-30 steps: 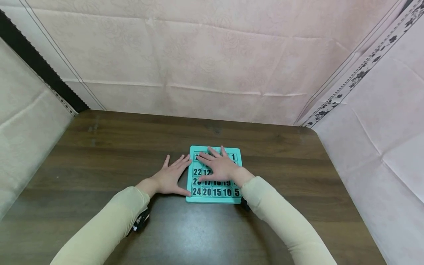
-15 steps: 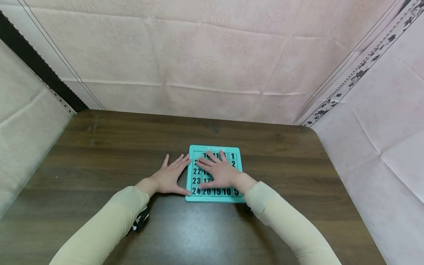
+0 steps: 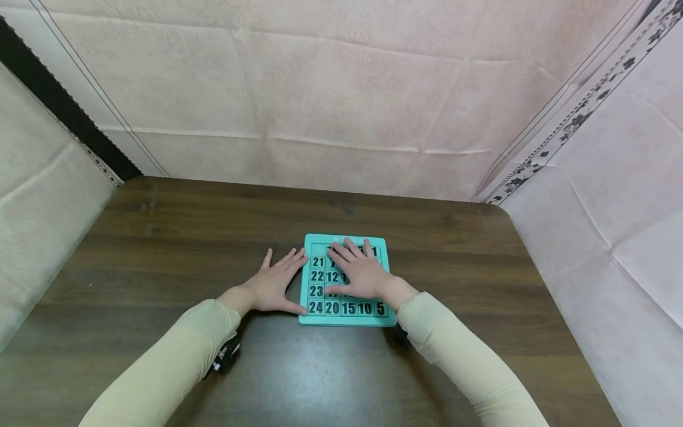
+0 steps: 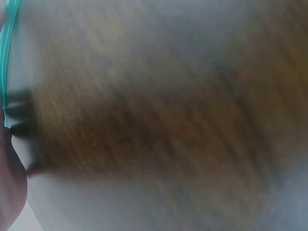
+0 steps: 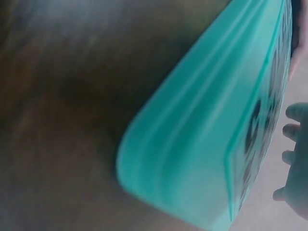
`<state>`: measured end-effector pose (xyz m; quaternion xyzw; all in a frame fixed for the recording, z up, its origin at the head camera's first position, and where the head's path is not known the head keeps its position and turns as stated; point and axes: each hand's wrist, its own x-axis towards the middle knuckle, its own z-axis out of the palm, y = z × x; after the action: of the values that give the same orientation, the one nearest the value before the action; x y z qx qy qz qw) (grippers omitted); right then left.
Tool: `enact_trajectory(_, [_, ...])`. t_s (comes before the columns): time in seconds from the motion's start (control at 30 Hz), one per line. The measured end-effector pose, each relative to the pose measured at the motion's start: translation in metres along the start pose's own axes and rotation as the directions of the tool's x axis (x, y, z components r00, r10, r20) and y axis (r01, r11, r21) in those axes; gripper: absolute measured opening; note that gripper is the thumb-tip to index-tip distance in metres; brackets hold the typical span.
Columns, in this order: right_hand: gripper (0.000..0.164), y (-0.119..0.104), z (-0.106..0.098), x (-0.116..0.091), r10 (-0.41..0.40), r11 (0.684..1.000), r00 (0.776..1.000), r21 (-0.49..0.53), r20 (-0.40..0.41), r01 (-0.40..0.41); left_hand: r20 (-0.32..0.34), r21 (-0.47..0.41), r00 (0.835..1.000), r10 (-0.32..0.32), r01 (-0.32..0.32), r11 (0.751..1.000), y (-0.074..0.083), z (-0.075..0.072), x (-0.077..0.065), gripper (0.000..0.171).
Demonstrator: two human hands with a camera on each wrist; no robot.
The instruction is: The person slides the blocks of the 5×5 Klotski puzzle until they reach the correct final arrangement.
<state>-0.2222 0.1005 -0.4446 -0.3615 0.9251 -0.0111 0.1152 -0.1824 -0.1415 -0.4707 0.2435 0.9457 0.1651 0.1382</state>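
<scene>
A turquoise number sliding puzzle [image 3: 347, 321] lies flat on the table, its square tiles bearing black numbers such as 21, 22, 23 and 24. Along its left edge is my left hand [image 3: 272, 287], fingers spread, with thumb and fingertips at the frame. My right hand [image 3: 363, 277] is spread over the upper and middle tiles and hides several of them. In the right wrist view its fingers [image 5: 291, 132] sit above the tile face, and the puzzle's near corner [image 5: 183, 159] fills the middle. Only a sliver of the puzzle [image 4: 7, 43] shows in the left wrist view.
The puzzle rests on a dark wood-grain table [image 3: 213, 213]. Pale patterned cloth [image 3: 331, 101] hangs behind it and on both sides. Black devices are strapped beneath both wrists, the left device [image 3: 226, 356] being the plainer one.
My right hand first slid slightly toward me, then moved away and a little right over the tiles, uncovering more of the left columns and bottom row. The left hand stays in place.
</scene>
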Motion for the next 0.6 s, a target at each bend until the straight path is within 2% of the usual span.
enact_trajectory(0.17, [0.089,0.005,0.001,0.003,0.044,0.999,0.999,0.006,0.005,-0.044,-0.001,0.007,1.0,-0.001,0.001,1.0,0.0,-0.001,0.0,0.114])
enact_trajectory(0.6, [0.089,-0.002,-0.001,0.012,0.045,0.999,0.998,0.007,0.053,-0.045,-0.003,0.011,1.0,0.004,-0.004,1.0,-0.001,0.0,0.0,0.114])
